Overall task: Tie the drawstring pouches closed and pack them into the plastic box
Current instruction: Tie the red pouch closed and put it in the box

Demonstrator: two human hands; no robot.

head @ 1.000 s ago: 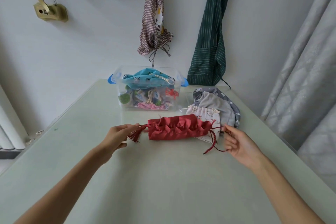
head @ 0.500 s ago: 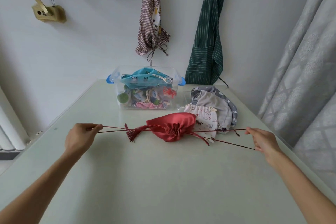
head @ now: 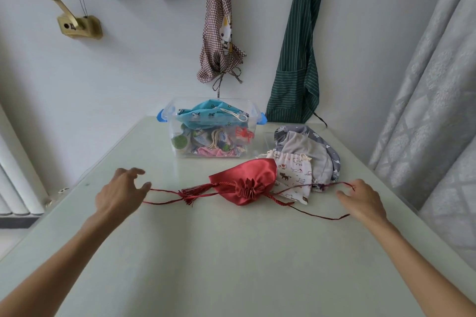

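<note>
Red pouch (head: 244, 183) cinched mid-table; left hand (head: 119, 192), right hand (head: 360, 199) grips loose, empty

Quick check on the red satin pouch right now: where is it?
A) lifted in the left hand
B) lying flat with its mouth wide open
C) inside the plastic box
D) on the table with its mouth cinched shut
D: the red satin pouch lies on the table, its mouth gathered into tight pleats, in front of the plastic box.

box's (head: 253, 110) lower pouches indistinct, elbows cropped
</note>
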